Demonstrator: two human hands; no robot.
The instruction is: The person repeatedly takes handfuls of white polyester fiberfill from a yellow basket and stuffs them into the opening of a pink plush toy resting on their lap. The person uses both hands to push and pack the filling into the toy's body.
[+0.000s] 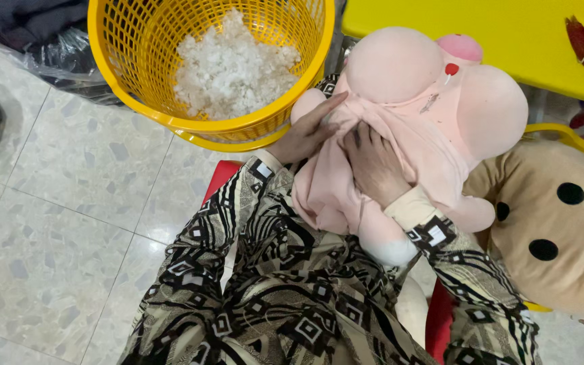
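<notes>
A pink plush toy (434, 88) with two round stuffed lobes lies on my lap, partly limp at its lower end. My left hand (309, 132) rests flat against its left side, fingers stretched out along the fabric. My right hand (373, 165) presses into the loose middle of the toy, fingertips pushed into a fold or opening of the cloth. A yellow mesh basket (130, 81) stands on the floor just beyond my left hand, holding a heap of white stuffing (231, 67).
A tan plush with black spots (549, 223) sits at my right in a yellow-rimmed container. A yellow table (508, 34) is at the top right. Dark plastic bags (42, 40) lie at the top left on the tiled floor (55, 223). I sit on a red stool (221, 176).
</notes>
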